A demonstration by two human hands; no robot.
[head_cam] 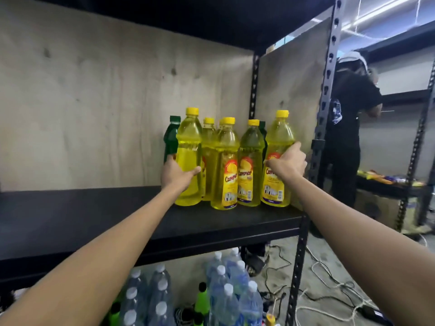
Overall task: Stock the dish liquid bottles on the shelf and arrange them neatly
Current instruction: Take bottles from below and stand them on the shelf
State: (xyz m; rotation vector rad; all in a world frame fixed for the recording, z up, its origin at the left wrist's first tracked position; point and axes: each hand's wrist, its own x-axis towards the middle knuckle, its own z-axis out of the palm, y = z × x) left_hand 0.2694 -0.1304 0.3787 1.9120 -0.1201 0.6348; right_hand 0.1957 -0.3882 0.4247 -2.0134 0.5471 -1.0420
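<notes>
Several yellow dish liquid bottles with yellow caps stand in a cluster at the right end of the black shelf (94, 215). My left hand (175, 174) wraps around the leftmost yellow bottle (189, 147), whose label faces away. My right hand (288, 162) grips the rightmost yellow bottle (280, 137) at its waist, close to the plywood side panel. Between them stand a front bottle (224, 170) and another (250, 165) with labels facing me. A green bottle (171, 137) stands behind the left one; a second green one is mostly hidden at the back right.
Plywood (94, 102) backs the shelf, and its left half holds nothing. A black steel upright (299, 267) marks the right front corner. Below are water bottles (226, 290) and green bottles. Cables lie on the floor at right. A person in black (346, 128) works at another rack.
</notes>
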